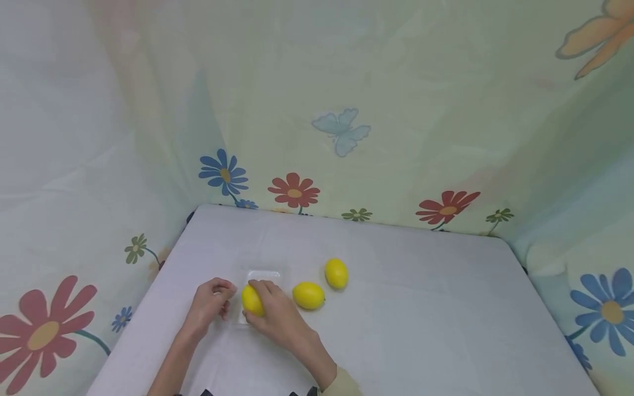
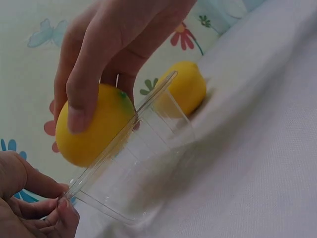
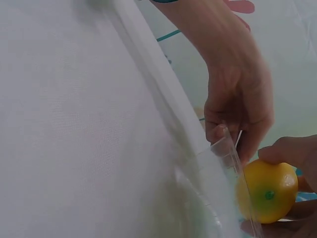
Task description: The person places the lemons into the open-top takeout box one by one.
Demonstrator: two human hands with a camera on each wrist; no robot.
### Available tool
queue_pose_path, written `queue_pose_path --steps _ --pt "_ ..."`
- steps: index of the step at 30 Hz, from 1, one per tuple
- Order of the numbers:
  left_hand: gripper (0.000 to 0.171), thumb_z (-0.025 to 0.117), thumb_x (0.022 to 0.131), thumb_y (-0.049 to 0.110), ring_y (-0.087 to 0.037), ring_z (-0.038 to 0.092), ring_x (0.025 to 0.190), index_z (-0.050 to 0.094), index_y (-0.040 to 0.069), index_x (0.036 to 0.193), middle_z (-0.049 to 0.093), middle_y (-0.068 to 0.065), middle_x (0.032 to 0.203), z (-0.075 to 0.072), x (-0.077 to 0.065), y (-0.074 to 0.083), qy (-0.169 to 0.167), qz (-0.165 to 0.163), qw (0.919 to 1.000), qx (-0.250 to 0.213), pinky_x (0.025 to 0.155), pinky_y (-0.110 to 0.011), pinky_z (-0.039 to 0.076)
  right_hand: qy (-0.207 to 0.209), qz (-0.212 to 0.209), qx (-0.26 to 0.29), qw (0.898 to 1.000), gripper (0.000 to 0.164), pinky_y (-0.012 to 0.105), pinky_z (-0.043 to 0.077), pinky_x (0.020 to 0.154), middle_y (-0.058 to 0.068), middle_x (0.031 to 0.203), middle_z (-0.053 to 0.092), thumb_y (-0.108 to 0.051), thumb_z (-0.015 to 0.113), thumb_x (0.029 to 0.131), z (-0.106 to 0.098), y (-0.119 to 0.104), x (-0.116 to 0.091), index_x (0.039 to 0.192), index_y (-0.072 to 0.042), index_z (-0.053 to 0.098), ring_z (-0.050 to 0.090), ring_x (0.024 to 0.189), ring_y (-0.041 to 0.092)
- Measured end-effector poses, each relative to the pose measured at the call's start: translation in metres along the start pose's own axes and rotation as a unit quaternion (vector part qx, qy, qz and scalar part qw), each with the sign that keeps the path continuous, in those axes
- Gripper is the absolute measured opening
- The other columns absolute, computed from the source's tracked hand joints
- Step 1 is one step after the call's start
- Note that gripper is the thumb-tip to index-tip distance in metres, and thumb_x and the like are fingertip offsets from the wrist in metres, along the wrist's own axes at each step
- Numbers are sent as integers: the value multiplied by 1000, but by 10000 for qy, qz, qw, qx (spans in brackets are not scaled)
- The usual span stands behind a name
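The right hand (image 1: 277, 316) has its fingers and thumb curled round a lemon (image 1: 252, 300), spread only as far as the fruit's width. The left hand (image 1: 210, 302), fingers bent and nearly closed, pinches the rim of a clear tray (image 1: 263, 273) between thumb and fingertips at its left side. The lemon is at the tray's mouth, its lower part showing through the plastic below the rim in the left wrist view; a green spot marks one end. Whether it touches the tray wall, I cannot tell.

Just right of the right hand, a second lemon (image 1: 309, 296) lies on its side on the white tabletop (image 1: 421, 308). A third lemon (image 1: 337, 274) lies near it, farther back and to the right, the two slightly apart.

A pale sleeve (image 1: 343, 383) shows on the right forearm. Behind the tabletop and along its sides hangs a pale cloth (image 1: 396, 99) printed with red, blue and green flowers, a light blue butterfly (image 1: 343, 132) and, at upper right, an orange figure (image 1: 596, 38) cut off by the edge of view.
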State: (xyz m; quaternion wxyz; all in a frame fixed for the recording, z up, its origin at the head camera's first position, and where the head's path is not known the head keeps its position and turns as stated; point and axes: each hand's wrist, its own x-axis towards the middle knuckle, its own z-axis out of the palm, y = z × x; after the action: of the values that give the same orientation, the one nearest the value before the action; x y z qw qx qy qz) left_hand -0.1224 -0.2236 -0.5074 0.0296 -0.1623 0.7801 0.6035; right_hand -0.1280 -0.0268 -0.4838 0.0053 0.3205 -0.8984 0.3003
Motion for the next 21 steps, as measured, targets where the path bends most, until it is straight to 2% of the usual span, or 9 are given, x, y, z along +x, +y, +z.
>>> queue_pose_path --steps 5,10,17,21 --pt "25 63 100 12 -16 52 61 58 -8 116 63 -17 98 -1 0 -2 21 21 10000 -63 48 -23 47 -554 257 125 9981 57 34 55 101 8 140 61 -30 72 96 12 0 8 147 -12 53 63 119 20" --pt "24 63 100 12 -15 52 59 59 -6 116 64 -17 101 2 1 -3 21 14 10000 -36 48 -22 46 -942 368 -178 9947 54 32 56 99 9 139 62 -32 69 99 21 3 9 146 -10 54 64 119 20" --pt "27 63 101 14 -16 51 59 58 -7 117 64 -18 102 1 0 -4 -21 35 10000 -34 47 -23 46 -982 178 -495 9938 48 34 58 94 7 137 64 -33 67 100 19 2 8 143 -13 58 65 117 20" --pt "26 63 101 13 -16 51 60 59 -8 116 63 -17 99 0 -2 -2 -23 29 10000 -40 47 -24 46 -775 -110 -785 9938 42 33 59 90 4 132 67 -33 68 100 13 2 6 138 -14 63 66 113 20"
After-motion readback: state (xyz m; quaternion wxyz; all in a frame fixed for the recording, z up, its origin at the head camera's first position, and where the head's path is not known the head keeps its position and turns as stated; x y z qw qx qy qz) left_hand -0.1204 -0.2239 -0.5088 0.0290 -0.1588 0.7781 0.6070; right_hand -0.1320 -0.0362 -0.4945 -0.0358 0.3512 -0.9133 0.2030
